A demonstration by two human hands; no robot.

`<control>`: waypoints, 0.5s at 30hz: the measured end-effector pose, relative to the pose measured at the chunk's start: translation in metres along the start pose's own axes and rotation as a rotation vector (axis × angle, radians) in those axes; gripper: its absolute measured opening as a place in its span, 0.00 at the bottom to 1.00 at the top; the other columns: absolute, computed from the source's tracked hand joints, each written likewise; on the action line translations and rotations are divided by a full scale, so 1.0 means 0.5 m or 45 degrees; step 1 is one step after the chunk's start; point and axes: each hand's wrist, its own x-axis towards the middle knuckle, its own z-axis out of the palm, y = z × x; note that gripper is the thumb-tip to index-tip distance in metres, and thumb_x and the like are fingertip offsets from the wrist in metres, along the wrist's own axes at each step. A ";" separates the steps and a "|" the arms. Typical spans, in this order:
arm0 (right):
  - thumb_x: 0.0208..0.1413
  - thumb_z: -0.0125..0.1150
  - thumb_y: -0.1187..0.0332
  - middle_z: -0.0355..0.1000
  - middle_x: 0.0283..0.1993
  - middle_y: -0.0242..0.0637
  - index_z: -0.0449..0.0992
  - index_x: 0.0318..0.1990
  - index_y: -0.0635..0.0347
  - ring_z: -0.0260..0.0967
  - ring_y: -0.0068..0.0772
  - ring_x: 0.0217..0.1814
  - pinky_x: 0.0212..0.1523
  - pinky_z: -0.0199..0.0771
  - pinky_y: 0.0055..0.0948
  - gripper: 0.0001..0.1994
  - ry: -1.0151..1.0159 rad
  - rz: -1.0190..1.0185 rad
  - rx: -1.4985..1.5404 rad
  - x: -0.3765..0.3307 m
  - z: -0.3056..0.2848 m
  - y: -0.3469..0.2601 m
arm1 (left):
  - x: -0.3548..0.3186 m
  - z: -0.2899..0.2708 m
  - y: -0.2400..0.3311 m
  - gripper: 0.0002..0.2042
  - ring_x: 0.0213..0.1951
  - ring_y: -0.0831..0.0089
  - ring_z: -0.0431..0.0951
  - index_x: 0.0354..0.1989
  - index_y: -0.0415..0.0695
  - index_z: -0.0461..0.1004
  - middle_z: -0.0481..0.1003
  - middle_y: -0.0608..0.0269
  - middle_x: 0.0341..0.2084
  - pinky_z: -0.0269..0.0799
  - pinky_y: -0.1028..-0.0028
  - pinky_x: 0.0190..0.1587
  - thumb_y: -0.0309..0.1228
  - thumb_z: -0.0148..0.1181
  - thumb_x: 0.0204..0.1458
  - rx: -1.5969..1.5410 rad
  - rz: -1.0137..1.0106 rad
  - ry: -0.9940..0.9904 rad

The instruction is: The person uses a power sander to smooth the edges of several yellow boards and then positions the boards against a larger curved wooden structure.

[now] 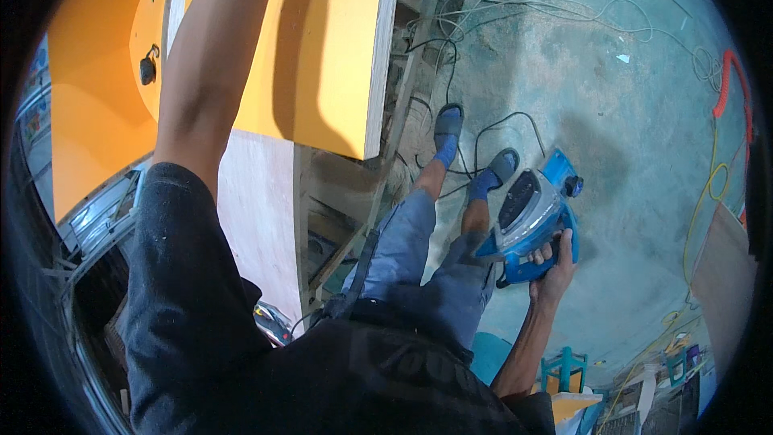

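Note:
My right hand [555, 269] grips the handle of a blue and grey electric hand planer [527, 208], held up off the floor beside my right leg. The planer has a dark round knob at its front end. My left arm reaches forward over a yellow-orange board [342, 56] with a pale cut edge, and it casts a shadow on the board. The left hand lies beyond the upper edge of the picture. Left of that arm is a curved yellow-orange piece [145, 40] with a small black object [148, 66] on it.
A pale panel [256, 209] stands under the board, beside a wooden frame with shelves. Black cord [515, 117] trails on the floor near my feet. Farther off lie grey cables [564, 6] and a red coiled hose [722, 84]. A turquoise stool [564, 366] stands behind at right.

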 end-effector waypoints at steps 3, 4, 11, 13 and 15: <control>0.70 0.56 0.54 0.63 0.22 0.28 0.72 0.45 0.61 0.64 0.26 0.22 0.29 0.69 0.31 0.16 -0.264 0.056 0.036 -0.039 0.042 -0.033 | -0.049 -0.003 -0.091 0.33 0.62 0.50 0.74 0.61 0.43 0.75 0.76 0.43 0.56 0.66 0.59 0.64 0.60 0.55 0.60 0.243 0.049 -0.078; 0.70 0.55 0.53 0.62 0.22 0.28 0.72 0.47 0.62 0.64 0.27 0.22 0.29 0.70 0.33 0.18 -0.347 0.067 0.032 -0.056 0.058 -0.042 | -0.057 -0.007 -0.109 0.39 0.67 0.48 0.66 0.67 0.42 0.68 0.68 0.43 0.65 0.60 0.58 0.70 0.62 0.57 0.57 0.069 0.039 -0.153; 0.68 0.52 0.44 0.62 0.23 0.26 0.68 0.51 0.62 0.63 0.25 0.25 0.34 0.66 0.34 0.26 -0.857 0.162 0.189 -0.236 0.138 0.072 | -0.126 -0.091 -0.109 0.46 0.66 0.50 0.68 0.65 0.36 0.69 0.69 0.41 0.64 0.61 0.58 0.69 0.67 0.61 0.49 0.025 -0.097 -0.080; 0.66 0.56 0.45 0.63 0.23 0.27 0.68 0.50 0.62 0.63 0.25 0.25 0.33 0.64 0.33 0.25 -0.923 0.159 0.156 -0.252 0.166 0.093 | -0.139 -0.105 -0.107 0.46 0.65 0.50 0.70 0.63 0.37 0.71 0.71 0.42 0.62 0.62 0.58 0.68 0.68 0.61 0.48 0.066 -0.097 -0.031; 0.64 0.62 0.50 0.64 0.23 0.30 0.69 0.48 0.64 0.61 0.24 0.23 0.28 0.63 0.31 0.23 -0.940 0.153 0.034 -0.260 0.200 0.091 | -0.138 -0.111 -0.112 0.46 0.63 0.51 0.71 0.62 0.37 0.72 0.73 0.44 0.60 0.64 0.58 0.67 0.69 0.60 0.48 0.155 -0.091 -0.010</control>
